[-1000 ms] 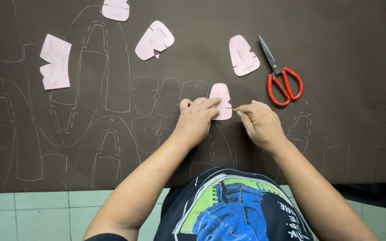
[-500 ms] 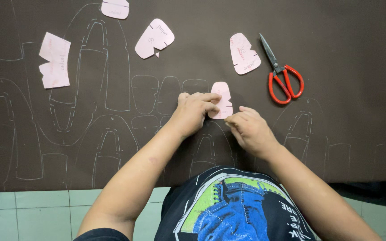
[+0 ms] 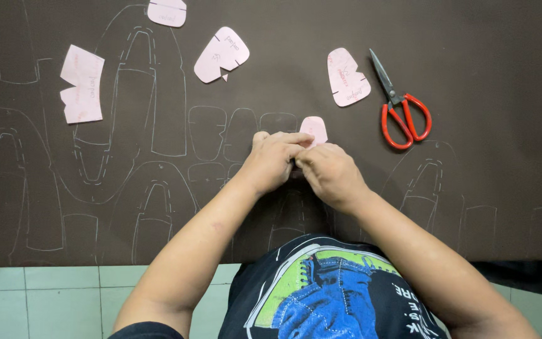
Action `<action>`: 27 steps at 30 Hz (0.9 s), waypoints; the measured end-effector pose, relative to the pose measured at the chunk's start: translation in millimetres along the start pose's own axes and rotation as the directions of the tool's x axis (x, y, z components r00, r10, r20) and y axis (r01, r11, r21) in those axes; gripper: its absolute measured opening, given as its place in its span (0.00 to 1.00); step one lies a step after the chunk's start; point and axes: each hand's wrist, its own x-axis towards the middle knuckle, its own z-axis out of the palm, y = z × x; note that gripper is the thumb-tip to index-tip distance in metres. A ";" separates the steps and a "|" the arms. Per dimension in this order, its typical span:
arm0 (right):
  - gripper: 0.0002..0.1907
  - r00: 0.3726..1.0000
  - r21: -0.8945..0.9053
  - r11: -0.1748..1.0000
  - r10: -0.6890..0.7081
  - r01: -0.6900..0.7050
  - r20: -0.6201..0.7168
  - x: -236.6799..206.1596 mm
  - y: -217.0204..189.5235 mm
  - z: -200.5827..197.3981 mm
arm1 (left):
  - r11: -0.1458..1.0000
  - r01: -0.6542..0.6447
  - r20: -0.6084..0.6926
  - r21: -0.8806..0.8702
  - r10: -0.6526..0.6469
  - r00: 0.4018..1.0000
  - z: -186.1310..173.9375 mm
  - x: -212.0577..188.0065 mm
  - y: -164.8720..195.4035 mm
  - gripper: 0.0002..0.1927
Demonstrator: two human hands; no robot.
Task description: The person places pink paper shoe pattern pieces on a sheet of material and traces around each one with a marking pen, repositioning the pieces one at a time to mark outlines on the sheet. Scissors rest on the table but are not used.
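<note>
A small pink paper template (image 3: pixel 315 128) lies on the dark brown sheet (image 3: pixel 484 188), with only its top edge showing. My left hand (image 3: pixel 274 160) presses down on it, fingers curled over its left side. My right hand (image 3: pixel 330 176) sits tight against the left one at the template's lower edge, fingers pinched together. The thin marking tool it held earlier is hidden between the hands. Pale traced outlines cover the sheet around both hands.
Red-handled scissors (image 3: pixel 403 110) lie shut to the upper right. More pink templates rest further up: one notched (image 3: pixel 347 78), one rounded (image 3: pixel 221 54), one at the left (image 3: pixel 84 85), one at the top edge (image 3: pixel 167 11). Pale green floor tiles (image 3: pixel 45 301) border the sheet's near edge.
My right hand has slid left from the template's right side to its lower edge, closing against my left hand. The template is now mostly covered.
</note>
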 end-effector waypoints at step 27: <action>0.12 0.992 -0.097 0.989 0.101 -0.107 -0.072 -68.7 27.4 -49.0 | 0.988 0.112 -0.214 0.108 -0.087 0.973 34.2 -22.6 16.5 0.25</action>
